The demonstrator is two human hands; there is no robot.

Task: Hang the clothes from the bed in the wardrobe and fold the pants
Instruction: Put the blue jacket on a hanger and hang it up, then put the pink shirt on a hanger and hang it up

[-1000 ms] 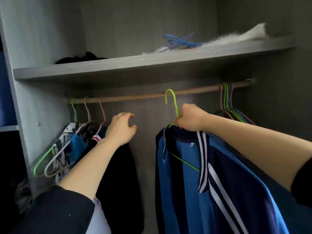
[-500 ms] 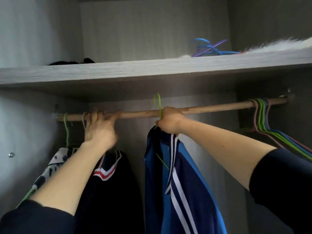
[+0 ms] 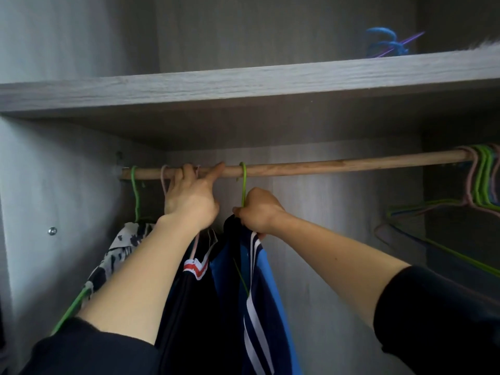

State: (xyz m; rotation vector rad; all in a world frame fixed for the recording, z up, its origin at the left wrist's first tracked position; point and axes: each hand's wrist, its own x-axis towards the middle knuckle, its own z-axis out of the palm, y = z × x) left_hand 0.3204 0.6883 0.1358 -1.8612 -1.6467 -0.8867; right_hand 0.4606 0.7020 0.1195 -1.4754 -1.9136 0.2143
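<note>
Hanging the blue striped jacket (image 3: 261, 277) on the wooden rod (image 3: 338, 165), centre frame.
My right hand (image 3: 257, 212) grasps the green hanger (image 3: 244, 185) by its neck; my left hand (image 3: 189, 197) curls over the wooden rod beside it. I judge only letting go remains. Bed and pants lie out of view; the blue things (image 3: 384, 46) on the shelf (image 3: 270, 79) are blurred.

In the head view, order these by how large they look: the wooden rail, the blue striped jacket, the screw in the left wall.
1. blue striped jacket (by area; nearer the camera)
2. wooden rail, longer but thin
3. screw
</note>
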